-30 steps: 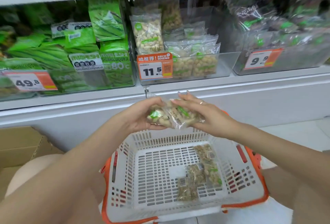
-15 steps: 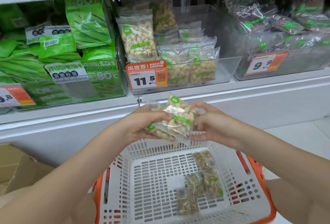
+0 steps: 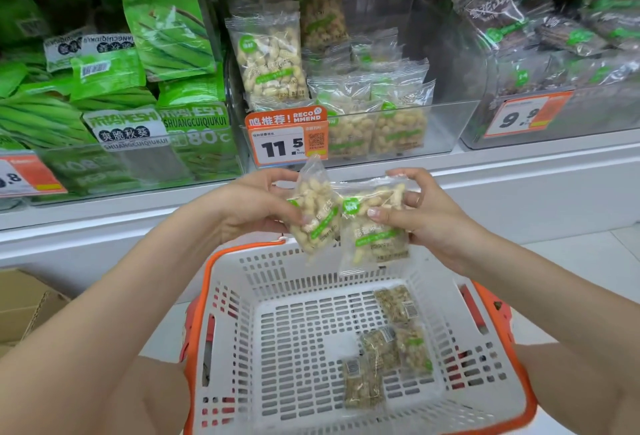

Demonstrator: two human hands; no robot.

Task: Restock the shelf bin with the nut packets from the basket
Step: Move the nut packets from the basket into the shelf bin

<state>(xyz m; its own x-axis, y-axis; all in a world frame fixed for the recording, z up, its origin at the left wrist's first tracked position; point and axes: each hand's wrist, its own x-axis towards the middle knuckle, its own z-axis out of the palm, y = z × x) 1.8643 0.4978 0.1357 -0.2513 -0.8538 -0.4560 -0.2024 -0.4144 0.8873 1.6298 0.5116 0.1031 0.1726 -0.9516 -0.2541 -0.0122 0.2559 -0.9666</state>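
Note:
Two clear nut packets with green labels hang side by side above the basket. My left hand (image 3: 249,204) grips the left nut packet (image 3: 313,212); my right hand (image 3: 427,212) grips the right nut packet (image 3: 375,237). Below them stands the white basket (image 3: 242,299) with an orange rim, holding several more nut packets (image 3: 391,348) at its right side. Straight ahead on the shelf is the clear bin (image 3: 446,122) with an 11.5 price tag (image 3: 287,138), stocked on its left with the same packets and bare on its right.
Green okra snack bags (image 3: 166,29) fill the bin to the left. Dark snack packets (image 3: 554,32) fill the bin to the right, tagged 9.9. A cardboard box (image 3: 20,303) sits on the floor at left. The white shelf ledge (image 3: 519,171) runs in front of the bins.
The packets were bunched together between both hands; now they are pulled apart, one in each hand, and raised closer to the shelf. The view has shifted right and nearer.

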